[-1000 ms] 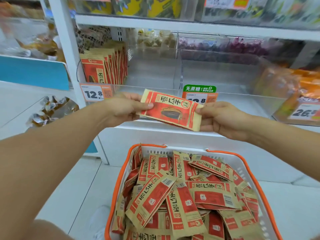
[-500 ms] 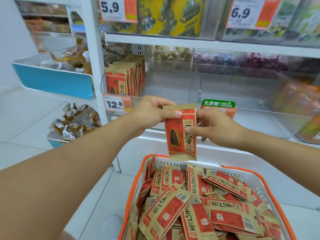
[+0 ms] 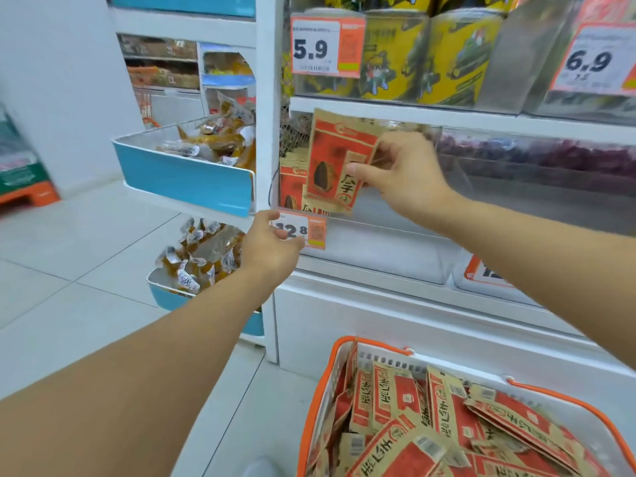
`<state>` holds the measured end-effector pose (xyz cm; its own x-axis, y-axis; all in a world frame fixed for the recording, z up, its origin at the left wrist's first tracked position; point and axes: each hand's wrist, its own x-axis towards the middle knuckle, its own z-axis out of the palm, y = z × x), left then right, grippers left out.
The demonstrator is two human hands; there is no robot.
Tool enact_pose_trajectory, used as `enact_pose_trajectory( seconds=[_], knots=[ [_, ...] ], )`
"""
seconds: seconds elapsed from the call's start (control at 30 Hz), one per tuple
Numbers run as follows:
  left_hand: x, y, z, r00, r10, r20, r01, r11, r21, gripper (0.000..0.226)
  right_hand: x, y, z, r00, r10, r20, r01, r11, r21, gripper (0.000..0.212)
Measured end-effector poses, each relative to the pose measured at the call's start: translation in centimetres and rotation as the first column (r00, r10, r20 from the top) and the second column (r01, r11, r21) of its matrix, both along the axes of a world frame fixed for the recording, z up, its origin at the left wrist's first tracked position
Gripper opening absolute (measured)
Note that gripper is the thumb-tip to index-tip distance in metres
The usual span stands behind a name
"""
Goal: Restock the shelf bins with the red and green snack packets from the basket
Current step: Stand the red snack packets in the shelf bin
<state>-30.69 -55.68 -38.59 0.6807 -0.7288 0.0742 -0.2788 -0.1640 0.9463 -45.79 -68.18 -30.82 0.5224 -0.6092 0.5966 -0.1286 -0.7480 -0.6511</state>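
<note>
2 hands: right hand point(image 3: 406, 173) pinches red packet point(image 3: 335, 160) (upright) over bin point(image 3: 395, 232); left hand point(image 3: 272, 249) loose, holding nothing.

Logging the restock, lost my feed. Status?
Right hand pinches red snack packet at clear shelf bin. Left hand open at 12.8 price tag. Basket full. Nothing blocking.

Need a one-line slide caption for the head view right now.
Right hand lifts a red snack packet to the shelf bin; left hand touches its 12.8 price tag, basket below.
</note>
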Motion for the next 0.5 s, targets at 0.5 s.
enact_pose_trajectory(
  seconds=[0.5],
  knots=[
    [0.8, -0.6, -0.7, 0.997, -0.073, 0.039, 0.070, 0.996, 0.062, 0.055, 9.3, -3.1, -4.9, 0.891, -0.316, -0.326, 0.383, 0.909, 0.165, 0.030]
  ],
)
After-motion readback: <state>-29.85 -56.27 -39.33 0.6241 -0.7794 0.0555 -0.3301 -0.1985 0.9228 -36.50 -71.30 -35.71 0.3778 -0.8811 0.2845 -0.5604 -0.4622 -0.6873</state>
